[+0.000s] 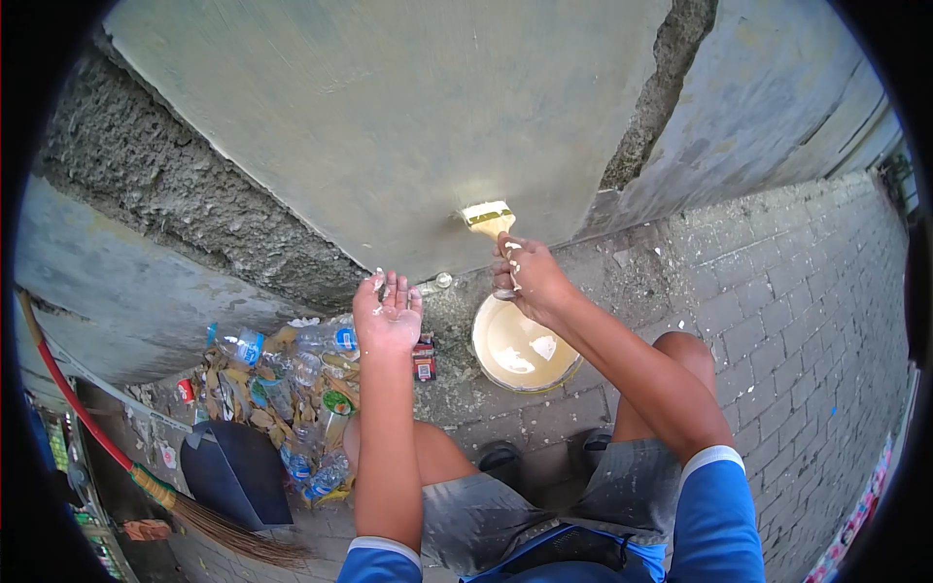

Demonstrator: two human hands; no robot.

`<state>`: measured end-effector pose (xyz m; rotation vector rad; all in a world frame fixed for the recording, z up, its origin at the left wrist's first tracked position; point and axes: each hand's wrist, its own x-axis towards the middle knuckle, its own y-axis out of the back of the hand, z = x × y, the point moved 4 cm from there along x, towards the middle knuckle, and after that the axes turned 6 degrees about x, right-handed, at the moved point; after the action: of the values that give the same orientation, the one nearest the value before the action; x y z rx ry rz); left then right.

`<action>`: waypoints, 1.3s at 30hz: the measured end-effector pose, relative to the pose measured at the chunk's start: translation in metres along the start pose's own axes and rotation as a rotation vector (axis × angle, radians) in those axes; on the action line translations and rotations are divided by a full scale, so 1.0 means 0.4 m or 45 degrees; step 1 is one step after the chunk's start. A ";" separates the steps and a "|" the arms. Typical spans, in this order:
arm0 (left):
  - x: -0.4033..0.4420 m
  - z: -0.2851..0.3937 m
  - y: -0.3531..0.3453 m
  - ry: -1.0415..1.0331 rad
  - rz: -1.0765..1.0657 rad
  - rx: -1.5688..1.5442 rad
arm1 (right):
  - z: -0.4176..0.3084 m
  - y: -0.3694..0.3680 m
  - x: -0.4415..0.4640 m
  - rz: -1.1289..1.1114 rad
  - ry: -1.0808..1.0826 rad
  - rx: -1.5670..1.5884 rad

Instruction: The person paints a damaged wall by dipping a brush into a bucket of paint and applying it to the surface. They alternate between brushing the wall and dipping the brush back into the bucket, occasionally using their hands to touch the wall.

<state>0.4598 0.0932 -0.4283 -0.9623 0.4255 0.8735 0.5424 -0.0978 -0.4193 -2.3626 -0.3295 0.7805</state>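
Paintbrush [491,220] at the far wall [389,117], clamped in the right hand's [530,275] grip; left hand's [387,309] grip apart, palm up. Nearer, a paint bucket [482,340]; left, bottles [242,346], dustpan [228,476] and broom [219,525] crowd the ground.

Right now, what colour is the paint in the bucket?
The paint is cream, clearest in the head view.

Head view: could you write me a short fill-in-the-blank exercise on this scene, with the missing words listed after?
1. The right hand grips the brush by its ____.
2. The left hand holds ____.
3. In the picture, the bottles lie to the ____ of the bucket.
4. The person's sleeves are mostly ____.

Missing words: handle; nothing; left; blue.
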 end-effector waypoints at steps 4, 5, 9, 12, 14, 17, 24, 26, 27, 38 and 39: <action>-0.001 -0.023 -0.017 0.014 -0.001 0.000 | -0.107 -0.076 -0.120 -0.262 0.417 -0.180; 0.001 -0.027 -0.020 0.017 -0.003 -0.007 | -0.140 -0.093 -0.156 -0.384 0.553 -0.262; -0.005 -0.041 -0.021 0.033 0.005 0.009 | -0.269 -0.053 -0.195 -0.420 0.835 -0.025; -0.016 -0.049 -0.023 0.032 -0.018 0.046 | -0.250 0.073 -0.154 -0.043 0.656 -0.074; -0.035 -0.046 -0.021 0.036 -0.061 0.054 | -0.197 0.159 -0.129 0.194 0.331 -0.075; -0.052 -0.039 -0.006 0.052 -0.060 0.046 | -0.094 0.267 -0.112 0.363 -0.223 -0.020; -0.173 -0.040 -0.004 0.118 -0.125 -0.028 | -0.003 0.493 -0.002 0.512 -0.230 -0.667; -0.219 -0.051 -0.008 0.134 -0.175 -0.032 | -0.033 0.502 0.036 0.486 -0.144 -0.725; -0.239 -0.055 -0.008 0.140 -0.198 -0.025 | -0.042 0.505 0.058 0.471 -0.100 -0.754; -0.239 -0.068 0.068 0.051 -0.055 0.096 | -0.182 0.286 -0.012 0.264 0.607 -0.627; -0.231 -0.072 0.062 0.049 -0.046 0.108 | -0.220 0.265 -0.034 0.157 0.680 -0.581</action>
<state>0.3861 0.0340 -0.3954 -0.9074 0.4732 0.7993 0.5890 -0.2280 -0.4243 -2.9241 -0.1407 0.0999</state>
